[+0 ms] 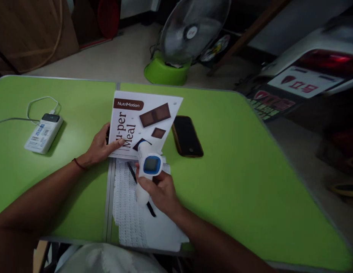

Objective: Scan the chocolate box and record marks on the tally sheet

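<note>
My left hand (104, 146) grips the lower left edge of a white box (162, 140) printed with "NutriMotion" and brown chocolate pieces, thumb across its front. In my right hand (161, 189) is a white infrared thermometer (142, 185) with a blue-rimmed screen, its head in front of the box's lower edge. Whether the two touch I cannot tell. Beneath them lie sheets of paper (162, 231) with torn, perforated edges, and a black pen (150, 209) rests on these, partly hidden by the thermometer.
A dark phone (188, 136) lies right of the box on the green folding table (236, 182). At the left is a white power bank (44, 134) with a cable (41, 98) plugged in. Beyond the table stand a fan (190, 32) on a green stool (166, 72) and a scooter (315, 68).
</note>
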Action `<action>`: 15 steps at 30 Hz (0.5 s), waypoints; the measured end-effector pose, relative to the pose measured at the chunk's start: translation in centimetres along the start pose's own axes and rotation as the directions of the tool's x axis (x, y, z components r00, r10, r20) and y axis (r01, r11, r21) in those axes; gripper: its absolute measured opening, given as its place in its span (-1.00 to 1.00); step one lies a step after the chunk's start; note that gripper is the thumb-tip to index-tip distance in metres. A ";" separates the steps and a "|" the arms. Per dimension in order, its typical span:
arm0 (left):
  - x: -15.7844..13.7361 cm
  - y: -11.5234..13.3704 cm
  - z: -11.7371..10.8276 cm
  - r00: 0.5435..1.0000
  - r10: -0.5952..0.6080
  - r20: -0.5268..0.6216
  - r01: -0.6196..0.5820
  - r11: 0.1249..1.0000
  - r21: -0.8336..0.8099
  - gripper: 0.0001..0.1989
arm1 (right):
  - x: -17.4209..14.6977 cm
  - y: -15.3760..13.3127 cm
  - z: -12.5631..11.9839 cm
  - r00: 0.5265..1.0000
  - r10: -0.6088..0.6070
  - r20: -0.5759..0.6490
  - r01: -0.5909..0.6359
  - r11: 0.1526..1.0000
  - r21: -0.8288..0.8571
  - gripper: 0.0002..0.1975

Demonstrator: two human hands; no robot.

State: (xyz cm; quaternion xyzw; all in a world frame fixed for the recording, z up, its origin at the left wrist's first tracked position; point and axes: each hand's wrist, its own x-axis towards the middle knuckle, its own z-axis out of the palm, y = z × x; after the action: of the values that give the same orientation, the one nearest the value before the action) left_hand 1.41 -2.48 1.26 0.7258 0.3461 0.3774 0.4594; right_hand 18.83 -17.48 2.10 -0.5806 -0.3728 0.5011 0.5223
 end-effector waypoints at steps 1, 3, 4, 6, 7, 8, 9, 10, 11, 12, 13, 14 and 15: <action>0.0 0.0 0.0 1.000 0.004 -0.004 -0.004 1.000 -0.002 -0.34 | 0.0 -0.1 0.1 1.000 0.001 0.005 -0.001 1.000 0.008 -0.83; 0.1 -0.1 0.0 1.000 0.004 -0.010 -0.004 1.000 -0.013 -0.34 | 0.1 -0.2 0.2 1.000 -0.007 0.011 0.007 1.000 0.009 -0.82; 0.1 -0.2 0.0 1.000 -0.001 -0.011 0.000 1.000 -0.019 -0.34 | 0.1 -0.2 0.2 1.000 -0.015 0.011 0.015 1.000 0.005 -0.82; 0.1 -0.3 0.0 1.000 -0.010 -0.008 0.009 1.000 -0.026 -0.34 | 0.1 -0.2 0.2 0.999 -0.031 0.014 0.031 1.000 -0.005 -0.80; 0.1 -0.3 0.0 1.000 -0.012 -0.007 0.011 1.000 -0.029 -0.34 | 0.1 -0.2 0.1 0.999 -0.036 0.016 0.036 0.999 -0.009 -0.80; 0.0 -0.3 0.0 1.000 -0.012 -0.009 0.012 0.999 -0.034 -0.35 | 0.2 -0.2 0.1 0.999 -0.035 0.016 0.035 0.999 -0.008 -0.80; 0.0 -0.3 0.0 1.000 -0.013 -0.012 0.013 0.999 -0.042 -0.36 | 0.2 -0.1 0.0 0.999 -0.030 0.015 0.030 1.000 -0.003 -0.81; 0.0 -0.3 0.0 1.000 -0.015 -0.014 0.015 0.999 -0.051 -0.36 | 0.2 0.0 0.0 1.000 -0.021 0.014 0.021 1.000 0.007 -0.82; 0.0 -0.2 0.0 1.000 -0.020 -0.017 0.019 0.998 -0.061 -0.36 | 0.2 0.1 -0.1 1.000 -0.010 0.014 0.010 1.000 0.019 -0.82; 0.0 -0.1 0.0 0.999 -0.027 -0.017 0.026 0.997 -0.070 -0.36 | 0.2 0.2 -0.1 1.000 -0.001 0.014 0.000 1.000 0.030 -0.83; 0.0 0.0 0.0 0.999 -0.038 -0.015 0.036 0.996 -0.081 -0.35 | 0.2 0.3 -0.1 1.000 0.006 0.013 -0.007 0.999 0.038 -0.83; 0.0 0.2 0.0 0.999 -0.048 -0.010 0.047 0.995 -0.091 -0.34 | 0.2 0.3 -0.2 1.000 0.010 0.016 -0.011 0.999 0.044 -0.83; 0.0 0.3 0.0 0.998 -0.056 -0.004 0.055 0.993 -0.103 -0.33 | 0.3 0.4 -0.2 1.000 0.012 0.018 -0.013 0.999 0.049 -0.83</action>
State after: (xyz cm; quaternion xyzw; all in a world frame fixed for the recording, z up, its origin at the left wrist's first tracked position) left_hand 1.49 -2.60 1.53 0.6899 0.3478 0.3845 0.5052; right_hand 19.03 -17.34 1.70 -0.5655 -0.3612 0.5185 0.5300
